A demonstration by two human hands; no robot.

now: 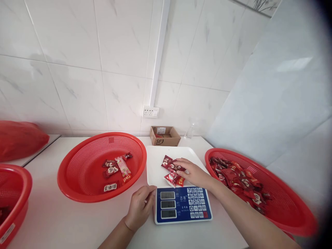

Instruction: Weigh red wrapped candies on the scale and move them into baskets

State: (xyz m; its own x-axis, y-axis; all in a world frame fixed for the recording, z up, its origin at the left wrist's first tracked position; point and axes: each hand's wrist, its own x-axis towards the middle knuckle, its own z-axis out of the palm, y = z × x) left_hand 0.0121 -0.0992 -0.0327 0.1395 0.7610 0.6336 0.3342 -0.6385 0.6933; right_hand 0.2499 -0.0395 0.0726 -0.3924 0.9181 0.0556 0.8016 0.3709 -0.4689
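A white and blue electronic scale [181, 204] sits on the table in front of me. On its white tray [158, 162] lie several red candy packets [172, 171]. My right hand [193, 172] rests flat on those packets with fingers stretched out. My left hand [140, 205] is loosely curled against the scale's left edge, holding nothing that I can see. A red mesh basket [85, 186] to the left holds several candy packets [116, 169]. Another red mesh basket [290, 211] on the right is piled with many red packets [238, 180].
A small open cardboard box [165, 136] stands at the back by the tiled wall, beneath a wall socket [150, 111]. A clear plastic bottle [190, 131] stands beside it. A third red basket [12, 200] and a red bag [20, 138] are at far left.
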